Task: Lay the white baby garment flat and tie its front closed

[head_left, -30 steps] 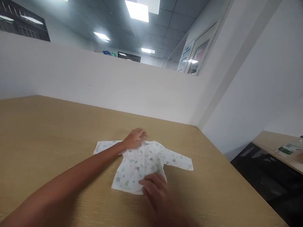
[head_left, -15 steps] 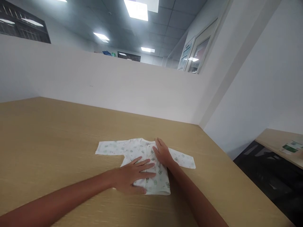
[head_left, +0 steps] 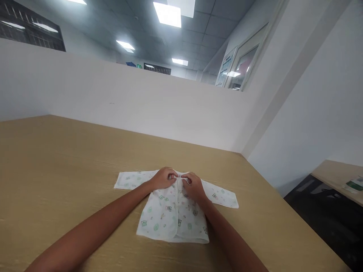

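Note:
A small white baby shirt with green and grey animal prints lies front up on the table, both sleeves spread out to the sides. At its neckline, my left hand has its fingers curled and pinches the collar edge just left of the front opening. Opposite it, my right hand pinches the collar edge on the other side, fingertips close to those of the left. Both hands partly cover the shirt's shoulders and upper chest.
The wooden table reaches back to a low white partition. On the right, a lower surface holds a green and white packet, above a dark glossy panel.
My left hand has moved from lying flat on the shirt's lower front up to the collar and closed there. My right hand has curled its fingers at the neckline.

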Demonstrator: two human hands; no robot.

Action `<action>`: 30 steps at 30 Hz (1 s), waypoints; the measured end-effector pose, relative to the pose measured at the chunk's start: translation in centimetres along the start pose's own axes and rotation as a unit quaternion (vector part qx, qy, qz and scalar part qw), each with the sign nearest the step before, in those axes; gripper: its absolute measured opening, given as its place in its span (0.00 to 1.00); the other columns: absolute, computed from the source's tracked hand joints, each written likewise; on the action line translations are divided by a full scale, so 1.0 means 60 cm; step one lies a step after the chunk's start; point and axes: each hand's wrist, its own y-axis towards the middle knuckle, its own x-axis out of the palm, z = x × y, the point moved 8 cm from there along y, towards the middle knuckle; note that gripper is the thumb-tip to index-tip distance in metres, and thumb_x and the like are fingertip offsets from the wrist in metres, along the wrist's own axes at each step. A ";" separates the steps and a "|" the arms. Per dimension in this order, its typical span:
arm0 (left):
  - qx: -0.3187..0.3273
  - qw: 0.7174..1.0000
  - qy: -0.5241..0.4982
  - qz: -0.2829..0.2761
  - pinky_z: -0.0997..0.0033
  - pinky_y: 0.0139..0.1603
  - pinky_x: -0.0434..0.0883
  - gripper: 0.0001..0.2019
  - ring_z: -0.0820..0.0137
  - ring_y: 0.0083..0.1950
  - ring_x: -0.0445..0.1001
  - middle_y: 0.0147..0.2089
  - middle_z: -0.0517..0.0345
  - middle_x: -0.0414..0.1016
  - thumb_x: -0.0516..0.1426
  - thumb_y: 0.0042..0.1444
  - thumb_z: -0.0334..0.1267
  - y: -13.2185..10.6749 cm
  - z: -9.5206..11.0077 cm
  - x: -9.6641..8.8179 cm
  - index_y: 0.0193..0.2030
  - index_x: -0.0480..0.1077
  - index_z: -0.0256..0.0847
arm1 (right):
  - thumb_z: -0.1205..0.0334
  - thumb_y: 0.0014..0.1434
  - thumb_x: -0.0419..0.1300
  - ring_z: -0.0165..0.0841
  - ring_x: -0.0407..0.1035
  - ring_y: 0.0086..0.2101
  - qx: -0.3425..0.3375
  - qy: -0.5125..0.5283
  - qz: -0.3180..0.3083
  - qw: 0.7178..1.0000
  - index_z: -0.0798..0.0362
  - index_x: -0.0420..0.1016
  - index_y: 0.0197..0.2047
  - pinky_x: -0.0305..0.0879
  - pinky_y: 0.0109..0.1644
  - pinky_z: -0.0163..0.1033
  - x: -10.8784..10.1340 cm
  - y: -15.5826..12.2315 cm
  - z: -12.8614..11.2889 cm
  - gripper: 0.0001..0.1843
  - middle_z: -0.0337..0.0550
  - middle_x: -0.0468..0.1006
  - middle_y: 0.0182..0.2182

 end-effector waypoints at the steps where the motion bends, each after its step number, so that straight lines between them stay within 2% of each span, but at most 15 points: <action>1: -0.005 1.000 -0.008 -0.010 0.72 0.39 0.64 0.10 0.69 0.36 0.72 0.35 0.55 0.76 0.60 0.57 0.39 -0.002 -0.003 0.002 0.41 0.81 0.40 | 0.68 0.57 0.57 0.33 0.68 0.34 0.017 0.000 0.004 1.000 0.52 0.81 0.41 0.65 0.45 0.38 -0.001 -0.001 0.007 0.12 0.43 0.79 0.37; 7: -0.044 0.997 -0.053 -0.033 0.74 0.37 0.63 0.07 0.70 0.36 0.71 0.36 0.57 0.78 0.62 0.53 0.36 0.000 -0.016 0.001 0.36 0.81 0.40 | 0.66 0.55 0.61 0.33 0.67 0.32 0.064 0.001 -0.007 0.998 0.54 0.81 0.35 0.62 0.41 0.37 0.000 -0.001 0.023 0.07 0.43 0.78 0.32; 10: -0.063 0.994 -0.077 -0.032 0.74 0.38 0.64 0.07 0.70 0.36 0.71 0.36 0.57 0.79 0.63 0.53 0.37 0.000 -0.027 0.004 0.36 0.81 0.40 | 0.65 0.57 0.61 0.35 0.70 0.38 0.032 0.024 -0.011 0.999 0.53 0.79 0.35 0.63 0.46 0.38 -0.007 -0.001 0.004 0.05 0.43 0.78 0.35; 14: -0.079 0.991 -0.097 -0.037 0.74 0.36 0.64 0.10 0.70 0.35 0.72 0.35 0.57 0.80 0.62 0.55 0.40 0.001 -0.037 0.007 0.39 0.82 0.39 | 0.64 0.61 0.60 0.38 0.70 0.47 -0.021 0.068 -0.013 0.997 0.52 0.79 0.38 0.63 0.54 0.40 -0.023 0.002 -0.034 0.06 0.43 0.79 0.41; 18: -0.086 0.987 -0.123 -0.049 0.73 0.37 0.67 0.13 0.67 0.37 0.75 0.37 0.55 0.81 0.62 0.57 0.44 0.004 -0.037 0.008 0.40 0.82 0.37 | 0.61 0.66 0.57 0.36 0.73 0.45 -0.003 0.123 -0.077 0.989 0.51 0.80 0.42 0.66 0.51 0.38 -0.013 0.005 -0.050 0.09 0.42 0.80 0.42; 20: -0.093 0.984 -0.144 -0.051 0.72 0.39 0.68 0.14 0.65 0.40 0.77 0.39 0.53 0.82 0.62 0.57 0.46 0.005 -0.037 0.009 0.40 0.82 0.37 | 0.61 0.66 0.57 0.35 0.74 0.44 0.014 0.136 -0.089 0.987 0.51 0.81 0.43 0.67 0.50 0.37 -0.004 0.006 -0.048 0.11 0.42 0.80 0.42; 25: -0.109 0.976 -0.181 -0.051 0.72 0.40 0.70 0.14 0.64 0.41 0.78 0.41 0.52 0.82 0.63 0.56 0.46 0.005 -0.040 0.013 0.40 0.82 0.37 | 0.63 0.62 0.59 0.35 0.74 0.43 0.025 0.117 -0.016 0.993 0.51 0.83 0.40 0.67 0.49 0.37 0.001 0.008 -0.033 0.10 0.43 0.80 0.40; 30: -0.127 0.966 -0.215 -0.063 0.72 0.41 0.69 0.16 0.63 0.43 0.78 0.42 0.51 0.82 0.65 0.54 0.48 0.007 -0.044 0.023 0.41 0.82 0.37 | 0.60 0.60 0.61 0.34 0.75 0.39 0.075 0.155 0.002 0.985 0.53 0.82 0.42 0.69 0.47 0.37 0.009 0.002 -0.021 0.10 0.42 0.81 0.39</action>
